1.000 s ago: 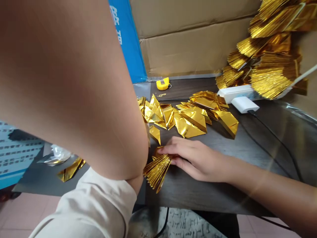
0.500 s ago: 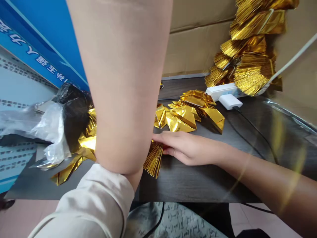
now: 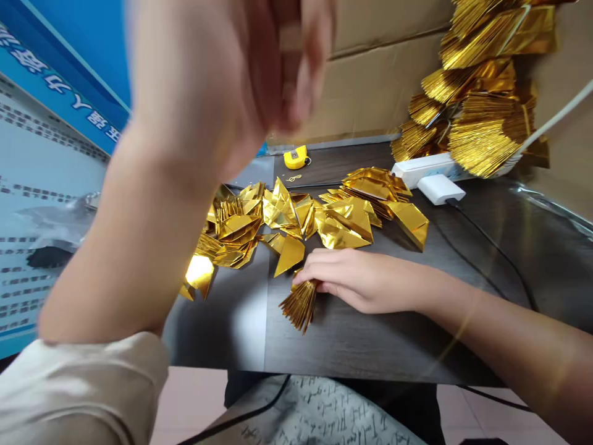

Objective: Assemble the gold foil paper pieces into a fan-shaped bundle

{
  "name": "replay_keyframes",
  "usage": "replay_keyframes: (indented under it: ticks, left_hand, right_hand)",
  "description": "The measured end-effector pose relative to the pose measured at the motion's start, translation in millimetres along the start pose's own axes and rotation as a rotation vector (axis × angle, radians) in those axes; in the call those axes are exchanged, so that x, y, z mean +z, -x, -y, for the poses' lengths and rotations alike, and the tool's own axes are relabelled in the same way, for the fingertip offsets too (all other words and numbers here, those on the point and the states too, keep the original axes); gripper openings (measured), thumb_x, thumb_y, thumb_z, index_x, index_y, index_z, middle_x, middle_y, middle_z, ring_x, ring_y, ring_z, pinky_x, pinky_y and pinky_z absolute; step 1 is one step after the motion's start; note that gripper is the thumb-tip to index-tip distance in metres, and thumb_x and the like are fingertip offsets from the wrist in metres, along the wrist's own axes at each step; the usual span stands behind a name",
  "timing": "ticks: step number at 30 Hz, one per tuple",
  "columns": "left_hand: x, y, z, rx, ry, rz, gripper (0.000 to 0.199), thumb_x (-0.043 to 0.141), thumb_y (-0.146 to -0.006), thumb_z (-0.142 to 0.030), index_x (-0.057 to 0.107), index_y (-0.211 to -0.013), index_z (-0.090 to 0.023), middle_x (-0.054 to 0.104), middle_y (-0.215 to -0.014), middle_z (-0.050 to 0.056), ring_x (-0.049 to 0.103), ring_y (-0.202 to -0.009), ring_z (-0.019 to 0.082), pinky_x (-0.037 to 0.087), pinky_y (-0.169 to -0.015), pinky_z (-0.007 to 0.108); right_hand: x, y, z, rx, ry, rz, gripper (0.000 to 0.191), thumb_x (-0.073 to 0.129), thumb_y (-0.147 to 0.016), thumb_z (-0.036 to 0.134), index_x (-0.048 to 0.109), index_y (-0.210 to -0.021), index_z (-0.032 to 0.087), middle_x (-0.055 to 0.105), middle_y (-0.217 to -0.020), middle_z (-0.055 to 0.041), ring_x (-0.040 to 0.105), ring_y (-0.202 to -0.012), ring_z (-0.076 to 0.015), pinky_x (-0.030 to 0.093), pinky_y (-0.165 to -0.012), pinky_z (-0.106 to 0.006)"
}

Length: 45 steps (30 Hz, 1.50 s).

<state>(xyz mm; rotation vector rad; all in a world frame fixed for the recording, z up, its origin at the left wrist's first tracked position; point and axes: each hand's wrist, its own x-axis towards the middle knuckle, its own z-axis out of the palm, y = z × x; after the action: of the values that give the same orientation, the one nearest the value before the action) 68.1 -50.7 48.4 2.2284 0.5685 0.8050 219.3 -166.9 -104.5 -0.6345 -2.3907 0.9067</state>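
Note:
My right hand [image 3: 354,278] rests on the dark desk and pinches a stack of folded gold foil paper [image 3: 299,307], whose edges fan out toward the front edge. Close to the camera my left hand [image 3: 222,80] is raised, smeared by motion. Its fingers look bent, but whether anything is in them cannot be made out. Beyond the right hand lie loose folded gold foil pieces [image 3: 345,222], and more of them form a heap [image 3: 236,238] partly behind the left forearm.
Tied gold foil bundles [image 3: 484,133] are piled at the back right by a white power strip [image 3: 424,168] with a charger [image 3: 440,188] and black cable. A yellow tape measure [image 3: 295,157] sits before the cardboard [image 3: 370,80]. A blue printed board [image 3: 69,80] stands left.
My left arm has swung left and back toward me, bringing the hand into view and uncovering the heap and the tape measure. My right hand keeps its hold on the foil stack.

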Motion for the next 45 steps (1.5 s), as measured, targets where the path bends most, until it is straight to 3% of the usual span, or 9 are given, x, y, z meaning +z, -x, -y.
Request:
replay_keyframes:
  ticks: [3, 4, 9, 13, 20, 26, 32, 40, 45]
  left_hand:
    - [-1.0, 46.4, 24.0, 0.084, -0.306, 0.409, 0.019, 0.059, -0.094, -0.023, 0.071, -0.093, -0.009, 0.065, -0.081, 0.001, 0.065, -0.082, 0.014, 0.053, -0.081, 0.033]
    - [-0.9, 65.0, 34.8, 0.098, -0.393, 0.524, 0.019, 0.059, -0.095, -0.028, 0.072, -0.096, -0.013, 0.068, -0.090, 0.003, 0.064, -0.084, 0.015, 0.055, -0.082, 0.034]
    - [7.3, 138.5, 75.5, 0.148, -0.460, 0.672, 0.049, 0.060, -0.091, -0.025, 0.052, -0.139, -0.021, 0.057, -0.140, 0.013, 0.053, -0.128, 0.026, 0.044, -0.110, 0.044]
    - [23.4, 162.0, 89.0, 0.240, -0.575, 0.516, 0.043, 0.051, -0.093, -0.012, 0.056, -0.134, -0.023, 0.063, -0.134, 0.009, 0.057, -0.126, 0.023, 0.043, -0.104, 0.039]
    - [30.0, 168.1, 100.4, 0.333, -0.564, 0.086, 0.021, 0.057, -0.096, -0.017, 0.071, -0.109, -0.026, 0.073, -0.104, 0.003, 0.067, -0.100, 0.015, 0.049, -0.084, 0.028]
    - [33.2, 150.4, 89.4, 0.054, -0.119, -0.366, 0.005, 0.068, -0.089, -0.021, 0.069, -0.093, -0.019, 0.068, -0.085, 0.001, 0.064, -0.077, 0.011, 0.052, -0.069, 0.024]
    - [57.7, 149.1, 91.2, -0.257, 0.317, -0.257, 0.018, 0.071, -0.085, -0.027, 0.056, -0.088, -0.016, 0.060, -0.075, -0.002, 0.058, -0.064, 0.008, 0.050, -0.060, 0.021]
    - [72.3, 167.0, 101.0, 0.000, 0.255, -0.184, 0.028, 0.055, -0.097, -0.016, 0.053, -0.124, -0.020, 0.065, -0.095, 0.003, 0.062, -0.076, 0.007, 0.050, -0.062, 0.016]
    - [71.6, 169.7, 110.0, 0.153, 0.150, -0.202, 0.026, 0.052, -0.095, -0.009, 0.056, -0.118, -0.021, 0.063, -0.096, 0.003, 0.061, -0.082, 0.009, 0.051, -0.072, 0.019]
  right_hand:
    - [-1.9, 2.0, 4.0, -0.003, -0.003, 0.004, 0.030, 0.043, -0.101, 0.005, 0.064, -0.119, 0.013, 0.067, -0.107, -0.0104, 0.063, -0.101, -0.0187, 0.054, -0.090, -0.034]
    - [-1.8, 2.6, 4.3, -0.003, 0.003, -0.001, 0.030, 0.042, -0.101, 0.005, 0.064, -0.118, 0.013, 0.068, -0.107, -0.0105, 0.063, -0.101, -0.0188, 0.054, -0.090, -0.034]
    - [0.4, 4.5, 0.2, -0.010, 0.057, 0.002, 0.031, 0.040, -0.101, 0.005, 0.066, -0.114, 0.014, 0.069, -0.105, -0.0106, 0.063, -0.102, -0.0196, 0.054, -0.090, -0.036]
    - [2.0, 4.8, -3.7, -0.028, 0.064, -0.001, 0.031, 0.039, -0.102, 0.007, 0.067, -0.113, 0.015, 0.071, -0.104, -0.0103, 0.065, -0.101, -0.0190, 0.055, -0.087, -0.035]
    - [1.7, 4.4, -4.9, -0.058, 0.046, -0.005, 0.032, 0.043, -0.098, 0.002, 0.066, -0.114, 0.018, 0.072, -0.105, -0.0087, 0.066, -0.102, -0.0173, 0.056, -0.089, -0.034]
    - [3.2, 2.6, -8.7, -0.187, 0.097, -0.178, 0.034, 0.046, -0.095, -0.002, 0.065, -0.116, 0.017, 0.073, -0.106, -0.0087, 0.067, -0.107, -0.0168, 0.058, -0.096, -0.037]
    - [5.5, 1.3, -11.6, -0.253, 0.156, -0.370, 0.036, 0.049, -0.091, -0.006, 0.066, -0.115, 0.016, 0.074, -0.105, -0.0093, 0.069, -0.105, -0.0159, 0.059, -0.095, -0.036]
    - [6.5, 4.2, -15.1, -0.209, 0.365, -0.552, 0.035, 0.058, -0.088, -0.006, 0.067, -0.112, 0.019, 0.068, -0.107, -0.0080, 0.069, -0.103, -0.0162, 0.061, -0.090, -0.031]
    - [4.6, 0.8, -11.4, -0.170, 0.417, -0.574, 0.039, 0.057, -0.084, -0.009, 0.065, -0.109, 0.019, 0.068, -0.104, -0.0071, 0.069, -0.100, -0.0156, 0.061, -0.087, -0.027]
